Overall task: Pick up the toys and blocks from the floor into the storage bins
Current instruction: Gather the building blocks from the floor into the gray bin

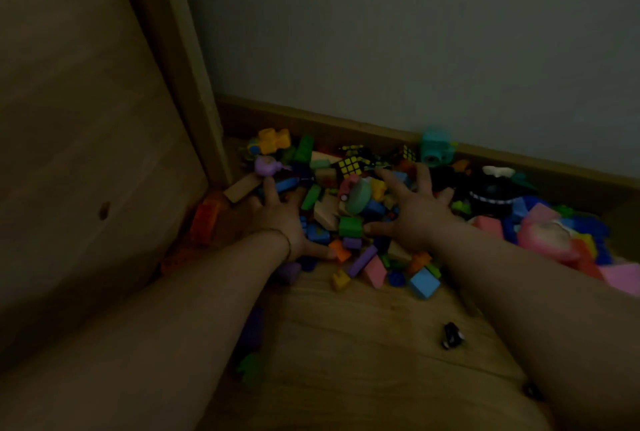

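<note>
Here, in the head view under dim light, both bare forearms reach forward and down from the lower edge of the frame toward a pile of toys and blocks heaped on the wooden floor against the skirting board. The left hand, with a thin bracelet at the wrist, lies palm down on the left part of the pile, fingers straight and spread wide; its forefinger points toward a purple toy and its thumb stretches out sideways toward a small orange block. The right hand lies palm down on the middle of the pile, its fingers likewise fanned apart and gripping nothing, the thumb tip just beside a green block. Between the two hands sit a mint-green disc and pale wooden pieces. Behind the fingers, near the skirting board, lie a puzzle cube, a yellow toy and a teal toy camera. A black toy with white teeth sits to the right of the right hand. At the near edge of the pile lie a pink block and a light-blue block. A small black toy car lies apart on the floor, nearer the camera. A tall wooden panel bounds the pile on the left.
</note>
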